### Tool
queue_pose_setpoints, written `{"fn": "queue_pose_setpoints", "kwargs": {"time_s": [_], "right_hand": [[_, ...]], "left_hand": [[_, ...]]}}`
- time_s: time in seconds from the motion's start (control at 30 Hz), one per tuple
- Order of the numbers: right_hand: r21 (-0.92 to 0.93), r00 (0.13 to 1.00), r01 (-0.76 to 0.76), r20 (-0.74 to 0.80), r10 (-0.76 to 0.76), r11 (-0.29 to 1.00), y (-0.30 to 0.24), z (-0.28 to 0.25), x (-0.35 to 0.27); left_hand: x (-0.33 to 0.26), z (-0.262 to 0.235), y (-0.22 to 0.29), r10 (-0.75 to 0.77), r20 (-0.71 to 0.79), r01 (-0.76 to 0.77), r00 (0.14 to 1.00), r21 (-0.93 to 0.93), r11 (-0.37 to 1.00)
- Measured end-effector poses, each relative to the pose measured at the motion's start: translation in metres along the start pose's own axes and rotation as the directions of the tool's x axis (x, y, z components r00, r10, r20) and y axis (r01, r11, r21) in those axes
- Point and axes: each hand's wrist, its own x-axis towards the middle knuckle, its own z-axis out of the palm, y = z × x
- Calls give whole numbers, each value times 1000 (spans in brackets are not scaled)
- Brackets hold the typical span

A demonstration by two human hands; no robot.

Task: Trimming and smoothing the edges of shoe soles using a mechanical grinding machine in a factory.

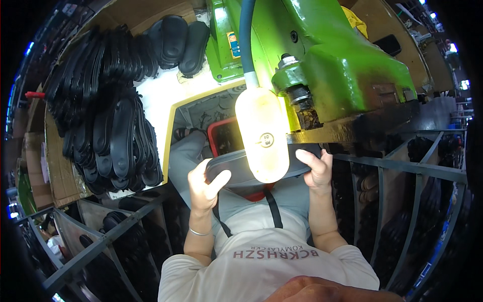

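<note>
A long dark shoe sole [230,165] lies crosswise over my lap, held at both ends. My left hand [205,186] grips its left end, thumb on the upper face and the other fingers out of sight beneath. At the right end, my right hand [318,170] holds it the same way, close under the edge of a green machine [347,65]. A lit oval lamp [264,136] hangs in front and hides the middle of the sole.
Many black soles [122,138] are piled on the white table [153,98] at left, with cardboard around it. Metal racks [402,166] with more soles flank me on both sides. A red container [215,137] shows below through the table's cut-out.
</note>
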Motion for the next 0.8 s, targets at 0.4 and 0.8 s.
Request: {"fn": "queue_pose_setpoints", "kwargs": {"time_s": [0.4,0.8], "right_hand": [[-87,997,50,70,-44,995,-14,2,6],[122,998,66,-18,-64,990,-14,10,9]], "left_hand": [[-4,-4,-3,-42,285,-32,958,251,968],[-5,8,6,169,183,-229,968,390,892]]}}
